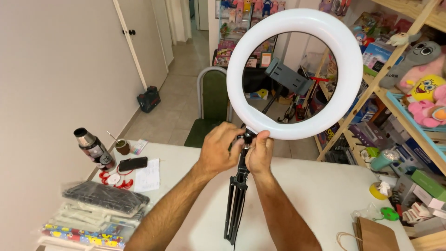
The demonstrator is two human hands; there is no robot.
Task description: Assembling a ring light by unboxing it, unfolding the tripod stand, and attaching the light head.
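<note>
— Both forearms rise from the bottom edge toward the black tripod stand (236,204), which is folded narrow and stands on the white table (320,190). What are the hands doing?

— They meet at the joint on top of the stand, right under the lit ring light (294,73). The left hand (217,151) curls around the joint from its left side, fingers closed on the small black knob (248,137). The right hand (260,152) pinches the same spot from the right, thumb up against the ring's lower rim.

— Why so close together?

— It looks as if one hand steadies the neck while the other works the knob; the ring is top-heavy, so the grip sits just at its base.

— And inside the ring?

— A grey phone clamp (288,76), tilted, holding nothing.

— What lies around the stand?

— Left of it, well apart: a steel flask (94,148), a small gourd cup with a straw (122,146), a dark phone (133,163) on a paper sheet, and stacked packets (100,207) near the table edge. Right of it, a brown paper bag (376,236) and a roll of tape (380,189). Behind it, a green chair (211,100), and wooden shelves (395,100) of plush toys farther right.
</note>
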